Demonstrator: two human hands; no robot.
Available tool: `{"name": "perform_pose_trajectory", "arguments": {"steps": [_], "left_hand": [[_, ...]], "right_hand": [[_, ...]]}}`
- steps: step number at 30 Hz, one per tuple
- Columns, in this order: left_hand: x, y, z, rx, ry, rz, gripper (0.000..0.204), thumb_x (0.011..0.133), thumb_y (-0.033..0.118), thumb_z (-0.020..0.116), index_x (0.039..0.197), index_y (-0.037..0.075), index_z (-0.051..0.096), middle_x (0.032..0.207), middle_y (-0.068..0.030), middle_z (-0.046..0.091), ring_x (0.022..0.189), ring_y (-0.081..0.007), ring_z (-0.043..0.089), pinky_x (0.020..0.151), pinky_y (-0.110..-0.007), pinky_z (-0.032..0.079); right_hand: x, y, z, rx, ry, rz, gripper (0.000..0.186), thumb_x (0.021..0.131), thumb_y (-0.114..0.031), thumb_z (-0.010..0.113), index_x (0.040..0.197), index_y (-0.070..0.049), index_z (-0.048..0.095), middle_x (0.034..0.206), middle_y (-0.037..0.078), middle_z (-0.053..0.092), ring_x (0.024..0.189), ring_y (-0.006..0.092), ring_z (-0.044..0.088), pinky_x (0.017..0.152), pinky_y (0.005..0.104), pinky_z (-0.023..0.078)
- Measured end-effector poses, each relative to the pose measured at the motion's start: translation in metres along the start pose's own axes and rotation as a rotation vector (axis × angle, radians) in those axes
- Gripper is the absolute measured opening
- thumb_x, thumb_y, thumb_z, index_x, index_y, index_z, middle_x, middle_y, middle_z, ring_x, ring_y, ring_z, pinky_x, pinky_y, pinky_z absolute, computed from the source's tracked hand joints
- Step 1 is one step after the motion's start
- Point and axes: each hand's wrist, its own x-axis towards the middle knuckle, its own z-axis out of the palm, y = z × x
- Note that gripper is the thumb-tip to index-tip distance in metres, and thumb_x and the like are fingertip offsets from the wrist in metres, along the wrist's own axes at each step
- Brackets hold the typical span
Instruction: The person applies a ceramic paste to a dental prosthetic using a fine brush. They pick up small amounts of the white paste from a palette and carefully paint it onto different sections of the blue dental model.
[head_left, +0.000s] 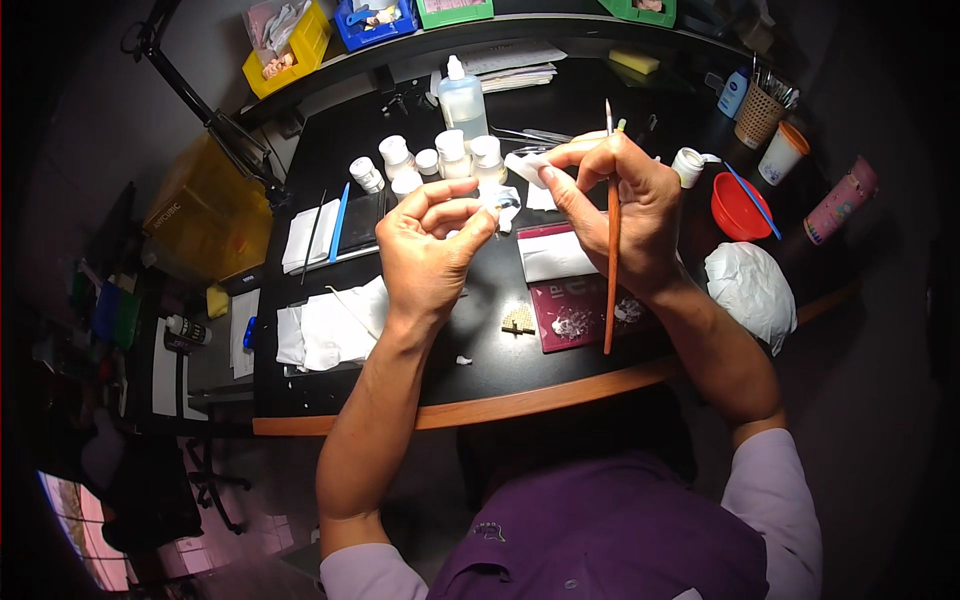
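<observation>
1. Clock directions are taken from the space between the two hands, with 12 pointing away from the person.
2. The left hand (pixel 425 255) is raised above the tabletop (pixel 450 392), its fingers curled toward the thumb. A crumpled white-and-bluish piece (pixel 508 205) shows right at its fingertips; I cannot tell whether it is pinched there or lies behind them.
3. The right hand (pixel 642 210) is also raised and grips two things. Thumb and forefinger pinch a white piece (pixel 526 168), which points toward 10 o'clock. A thin brush (pixel 610 300) with a reddish-brown handle is held in the same hand, bristle end toward 12, handle end toward 6.
4. At 11 o'clock stands a clear bottle (pixel 462 106) with a white nozzle, and nearer, between 10 and 11, a cluster of small white-capped jars (pixel 453 152).
5. At 9 o'clock a blue stick (pixel 339 222) lies beside white paper; at 8, white sheets (pixel 345 325) are spread out.
6. At 5 o'clock is a maroon booklet (pixel 575 325) with white smears and a folded white sheet (pixel 552 258) on it. A small gridded piece (pixel 518 318) sits beside the booklet, at 6.
7. At 3 o'clock are an open white jar (pixel 688 168) and a red bowl (pixel 738 212); near 4, a crumpled white bag (pixel 752 290).
8. At 2 o'clock, a woven holder (pixel 759 118) contains brushes.
</observation>
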Motion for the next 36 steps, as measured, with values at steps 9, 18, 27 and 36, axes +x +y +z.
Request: {"name": "perform_pose_trajectory", "arguments": {"steps": [9,18,27,36], "left_hand": [[-0.001,0.001,0.002,-0.118,-0.007,-0.076,0.035,0.088,-0.006,0.078,0.121,-0.009,0.065,0.094,-0.0145,0.078,0.084,-0.0149,0.074,0.079,-0.025,0.06],[-0.001,0.001,-0.007,-0.188,-0.067,-0.202,0.038,0.088,-0.003,0.078,0.123,-0.009,0.065,0.09,-0.0134,0.078,0.079,-0.0156,0.073,0.078,-0.026,0.058],[0.01,0.001,-0.015,-0.063,0.016,-0.159,0.039,0.088,-0.002,0.078,0.124,-0.011,0.064,0.089,-0.0123,0.078,0.08,-0.0154,0.073,0.08,-0.027,0.057],[0.008,0.002,-0.023,-0.033,0.018,-0.18,0.033,0.09,0.0,0.076,0.121,-0.009,0.069,0.095,-0.0112,0.077,0.082,-0.0151,0.073,0.082,-0.025,0.057]], "right_hand": [[-0.011,-0.005,0.013,-0.087,-0.236,-0.085,0.012,0.083,-0.003,0.076,0.083,-0.003,0.065,0.074,0.011,0.067,0.067,0.0257,0.066,0.061,0.0377,0.052],[-0.008,-0.009,0.005,-0.164,-0.348,-0.139,0.011,0.085,-0.002,0.074,0.083,-0.004,0.063,0.073,0.01,0.065,0.065,0.0244,0.063,0.057,0.0377,0.049],[-0.038,-0.045,0.0,0.077,-0.122,0.068,0.012,0.079,0.006,0.078,0.083,-0.001,0.069,0.075,0.01,0.07,0.064,0.0191,0.062,0.055,0.0319,0.048],[-0.097,-0.062,0.029,-0.064,-0.558,-0.109,0.023,0.09,-0.025,0.073,0.086,-0.005,0.062,0.081,0.009,0.064,0.083,0.0252,0.064,0.062,0.036,0.053]]}}
